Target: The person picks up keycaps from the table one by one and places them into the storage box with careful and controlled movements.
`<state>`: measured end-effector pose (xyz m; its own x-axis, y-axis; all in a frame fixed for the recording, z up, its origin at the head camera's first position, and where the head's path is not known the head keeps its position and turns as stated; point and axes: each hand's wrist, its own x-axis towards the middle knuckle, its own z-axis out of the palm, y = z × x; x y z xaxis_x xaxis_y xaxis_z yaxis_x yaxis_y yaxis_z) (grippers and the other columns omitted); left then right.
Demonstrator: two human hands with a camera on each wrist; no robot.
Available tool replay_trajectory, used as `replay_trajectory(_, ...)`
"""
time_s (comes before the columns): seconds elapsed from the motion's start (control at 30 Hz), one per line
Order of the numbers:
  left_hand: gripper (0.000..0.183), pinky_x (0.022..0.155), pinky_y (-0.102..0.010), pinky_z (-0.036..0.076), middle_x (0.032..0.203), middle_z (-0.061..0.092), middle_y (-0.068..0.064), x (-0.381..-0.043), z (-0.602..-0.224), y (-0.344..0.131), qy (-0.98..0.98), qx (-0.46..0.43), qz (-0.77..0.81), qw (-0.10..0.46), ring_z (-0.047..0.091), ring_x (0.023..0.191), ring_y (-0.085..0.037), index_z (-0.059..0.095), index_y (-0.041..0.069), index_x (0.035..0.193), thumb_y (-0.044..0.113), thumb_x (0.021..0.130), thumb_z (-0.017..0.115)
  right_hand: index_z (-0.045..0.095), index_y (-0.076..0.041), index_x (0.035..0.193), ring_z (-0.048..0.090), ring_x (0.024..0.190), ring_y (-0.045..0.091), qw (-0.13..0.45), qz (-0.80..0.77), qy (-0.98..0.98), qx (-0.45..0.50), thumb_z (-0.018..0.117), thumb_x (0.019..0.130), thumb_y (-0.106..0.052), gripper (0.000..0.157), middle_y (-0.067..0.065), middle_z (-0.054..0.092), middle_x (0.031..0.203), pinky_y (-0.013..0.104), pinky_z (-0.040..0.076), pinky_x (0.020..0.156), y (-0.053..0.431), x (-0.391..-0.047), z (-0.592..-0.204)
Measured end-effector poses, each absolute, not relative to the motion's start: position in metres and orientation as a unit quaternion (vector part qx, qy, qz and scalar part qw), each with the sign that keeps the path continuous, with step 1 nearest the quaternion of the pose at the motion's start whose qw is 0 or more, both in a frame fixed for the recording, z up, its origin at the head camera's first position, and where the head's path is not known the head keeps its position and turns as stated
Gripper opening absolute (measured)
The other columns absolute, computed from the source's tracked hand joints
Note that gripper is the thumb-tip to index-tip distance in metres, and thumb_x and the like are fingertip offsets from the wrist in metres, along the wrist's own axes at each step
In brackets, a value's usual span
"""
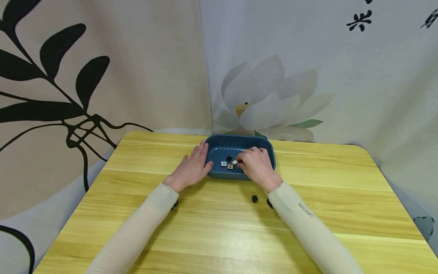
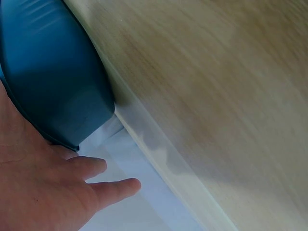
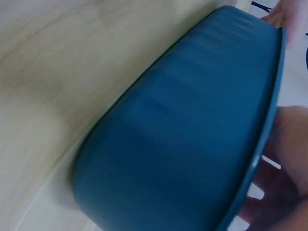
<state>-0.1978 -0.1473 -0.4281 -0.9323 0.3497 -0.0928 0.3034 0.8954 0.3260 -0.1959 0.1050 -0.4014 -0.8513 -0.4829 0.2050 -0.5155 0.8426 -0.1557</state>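
Note:
A dark blue rectangular tray (image 1: 215,176) stands near the table's back edge. Against its left end lies my left hand (image 1: 191,167), fingers straight and thumb at the rim; the left wrist view shows this hand (image 2: 48,187) beside the tray wall (image 2: 57,86). My right hand (image 1: 258,167) reaches over the front rim into the tray, its fingertips pinching a small white-and-black piece (image 1: 234,162). Close by inside lie a white square piece (image 1: 224,164), a square piece with a tan top (image 1: 230,166) and a black piece (image 1: 229,158). In the right wrist view, the tray wall (image 3: 178,125) hides these pieces.
On the wooden table (image 1: 212,228), a small black piece (image 1: 254,199) lies in front of the tray. Dark wrist-worn items show beside both sleeves. Behind the table hangs a patterned curtain (image 1: 164,68).

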Motion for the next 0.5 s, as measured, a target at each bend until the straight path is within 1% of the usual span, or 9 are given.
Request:
replay_trajectory(0.1,0.076,0.119,-0.066,0.022,0.174,-0.005,-0.011,-0.198,-0.427,-0.147,0.971,0.169,0.152,0.074,0.009,0.158,-0.035,0.006,0.002,0.166,0.046,0.11,0.033,0.082,-0.015,0.11,0.064,0.11,0.033,0.067,0.101,-0.959,0.257,0.077,0.095,-0.019,0.016,0.003,0.078,0.106,0.06,0.045,0.096,0.104,-0.2,-0.404)
replay_trajectory(0.2,0.076,0.119,-0.066,0.022,0.174,-0.005,-0.011,-0.198,-0.427,-0.147,0.971,0.17,0.152,0.073,0.009,0.158,-0.035,0.006,0.003,0.166,0.046,0.11,0.033,0.083,-0.015,0.108,0.067,0.103,0.031,0.062,0.096,-0.959,0.26,0.078,0.095,-0.019,0.015,0.003,0.078,0.102,0.059,0.048,0.091,0.104,-0.204,-0.405)
replay_trajectory(0.3,0.075,0.12,-0.066,0.021,0.174,-0.006,-0.01,-0.199,-0.428,-0.147,0.971,0.169,0.151,0.074,0.008,0.158,-0.035,0.005,0.003,0.166,0.045,0.111,0.033,0.083,-0.015,0.106,0.069,0.088,0.026,0.058,0.094,-0.957,0.267,0.078,0.094,-0.019,0.013,0.003,0.078,0.097,0.052,0.052,0.078,0.103,-0.207,-0.406)
replay_trajectory(0.4,0.075,0.119,-0.066,0.021,0.174,-0.006,-0.011,-0.198,-0.427,-0.147,0.971,0.168,0.155,0.074,0.008,0.158,-0.035,0.005,0.002,0.166,0.044,0.111,0.035,0.083,-0.015,0.105,0.068,0.076,0.022,0.047,0.098,-0.957,0.269,0.078,0.094,-0.019,0.013,0.002,0.078,0.095,0.042,0.051,0.064,0.103,-0.211,-0.406)
replay_trajectory(0.43,0.075,0.12,-0.066,0.021,0.174,-0.006,-0.011,-0.198,-0.427,-0.147,0.971,0.167,0.155,0.075,0.008,0.158,-0.035,0.005,0.002,0.166,0.044,0.111,0.035,0.083,-0.015,0.105,0.067,0.074,0.021,0.041,0.101,-0.958,0.267,0.078,0.095,-0.02,0.013,0.001,0.078,0.095,0.04,0.05,0.061,0.103,-0.212,-0.407)
replay_trajectory(0.5,0.075,0.12,-0.066,0.021,0.174,-0.006,-0.011,-0.198,-0.427,-0.147,0.971,0.166,0.155,0.076,0.008,0.158,-0.036,0.005,0.002,0.166,0.044,0.111,0.035,0.082,-0.014,0.106,0.067,0.074,0.019,0.031,0.108,-0.959,0.261,0.077,0.096,-0.021,0.013,0.001,0.078,0.095,0.038,0.05,0.061,0.103,-0.213,-0.407)
